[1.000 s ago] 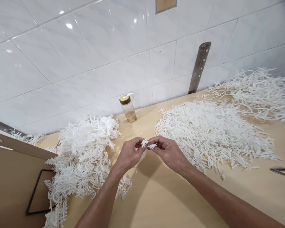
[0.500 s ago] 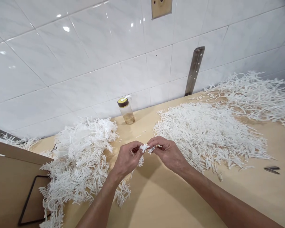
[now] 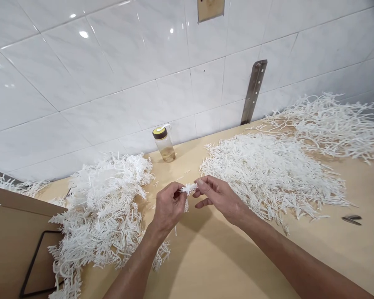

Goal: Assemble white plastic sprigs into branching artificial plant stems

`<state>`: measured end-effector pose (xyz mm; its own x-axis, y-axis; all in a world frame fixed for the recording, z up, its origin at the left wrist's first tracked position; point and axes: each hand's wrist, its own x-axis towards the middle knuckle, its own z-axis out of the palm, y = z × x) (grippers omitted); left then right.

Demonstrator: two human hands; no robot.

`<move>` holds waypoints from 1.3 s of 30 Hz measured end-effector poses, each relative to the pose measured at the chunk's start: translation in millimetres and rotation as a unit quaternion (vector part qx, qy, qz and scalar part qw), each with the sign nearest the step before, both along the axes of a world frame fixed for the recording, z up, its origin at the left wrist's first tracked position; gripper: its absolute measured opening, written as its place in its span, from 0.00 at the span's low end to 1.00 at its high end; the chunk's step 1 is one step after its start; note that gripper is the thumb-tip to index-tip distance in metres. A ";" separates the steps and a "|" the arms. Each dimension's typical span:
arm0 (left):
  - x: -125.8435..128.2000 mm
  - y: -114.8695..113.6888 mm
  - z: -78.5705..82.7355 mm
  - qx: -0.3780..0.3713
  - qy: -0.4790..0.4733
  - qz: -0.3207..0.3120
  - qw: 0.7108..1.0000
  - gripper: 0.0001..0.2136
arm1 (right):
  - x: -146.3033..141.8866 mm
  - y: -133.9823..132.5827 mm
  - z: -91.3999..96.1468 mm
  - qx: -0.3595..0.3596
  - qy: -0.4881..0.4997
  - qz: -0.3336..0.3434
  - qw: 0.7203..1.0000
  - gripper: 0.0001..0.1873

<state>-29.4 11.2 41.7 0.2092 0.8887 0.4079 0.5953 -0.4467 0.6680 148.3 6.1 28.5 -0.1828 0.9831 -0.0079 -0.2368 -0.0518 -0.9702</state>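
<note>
Currently: small white plastic sprig (image 3: 188, 189) at frame centre, above tan tabletop (image 3: 212, 265). Left hand (image 3: 168, 205) fingertips closed on its left end. Right hand (image 3: 220, 197) thumb and forefinger closed on its right end. Advice: pinch close to stem, fingertips only, clear of tangled heap (image 3: 102, 207) at lower left.

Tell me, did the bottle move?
No. The bottle still stands against the same wall tile, left of the metal bracket; only the view shifted.
</note>
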 end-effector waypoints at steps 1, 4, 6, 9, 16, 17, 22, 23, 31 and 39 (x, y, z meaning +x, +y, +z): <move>1.2 -0.5 -1.7 0.006 0.003 0.002 1.000 0.05 | -0.1 -0.1 -0.3 0.002 -0.014 0.003 1.000 0.21; 4.7 -2.3 -4.9 0.009 0.000 0.011 1.000 0.06 | -0.4 -0.2 -1.7 0.005 -0.042 -0.006 0.999 0.20; 6.4 -3.4 -5.3 -0.002 -0.012 0.010 1.000 0.05 | -0.4 -0.2 -1.9 0.004 -0.045 -0.012 0.999 0.19; 8.1 -4.6 -4.7 -0.028 -0.039 -0.007 0.999 0.04 | -0.9 -0.5 -1.1 0.006 -0.038 -0.007 0.999 0.18; 8.6 -2.1 -6.7 -0.113 -0.137 -0.024 0.984 0.06 | -3.6 1.7 -6.5 0.021 -0.056 -0.017 0.998 0.16; 8.0 -0.6 -8.0 -0.129 -0.151 -0.025 0.980 0.07 | -3.8 2.2 -7.6 0.024 -0.063 -0.021 0.998 0.15; 4.2 8.2 -14.8 -0.208 -0.195 -0.033 0.958 0.12 | -5.3 3.0 -10.8 0.051 -0.123 -0.059 0.989 0.13; 3.8 9.6 -15.9 -0.217 -0.195 -0.034 0.956 0.13 | -5.5 2.9 -11.6 0.062 -0.138 -0.066 0.986 0.12; 3.4 14.1 -20.4 -0.213 -0.155 -0.033 0.964 0.13 | -2.9 4.2 -22.4 0.233 -0.321 -0.111 0.911 0.10; -6.1 14.6 -34.8 -0.019 0.024 -0.074 0.997 0.06 | 6.4 12.7 -20.1 0.225 -0.372 -0.014 0.901 0.10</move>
